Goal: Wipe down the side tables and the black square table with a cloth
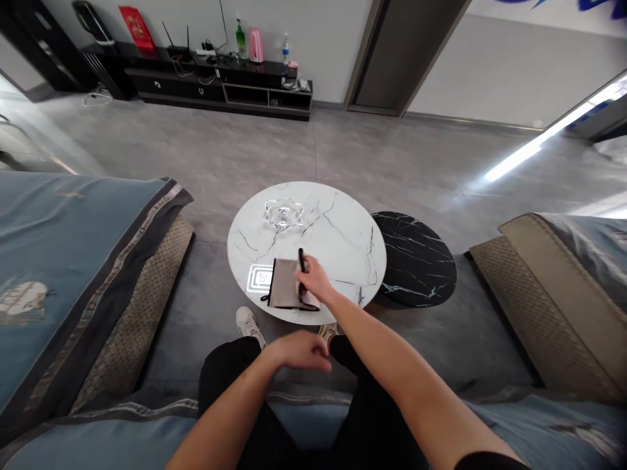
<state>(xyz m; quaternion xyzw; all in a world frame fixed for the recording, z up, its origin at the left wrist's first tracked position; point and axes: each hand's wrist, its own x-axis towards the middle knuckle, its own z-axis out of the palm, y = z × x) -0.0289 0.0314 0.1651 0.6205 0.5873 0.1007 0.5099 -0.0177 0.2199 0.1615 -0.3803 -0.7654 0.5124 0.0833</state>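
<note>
My right hand (313, 281) is above the white marble round table (337, 225), its fingers closed on an upright black pen (301, 264). Under the pen lies a taupe notebook or folder (287, 285) with a black strap, near the table's front edge. Its exact kind is unclear. A clear glass ashtray (283, 213) stands farther back on the tabletop, out of reach of my fingers. My left hand (298, 349) hangs in front of the table above my black-clad knee, fingers curled, holding nothing that I can see.
A lower black marble table (416, 258) sits against the white one on the right. Blue-grey sofa cushions (73, 261) flank the area. My white shoe (248, 325) shows below the table edge. A black TV cabinet (220, 85) with bottles stands by the far wall.
</note>
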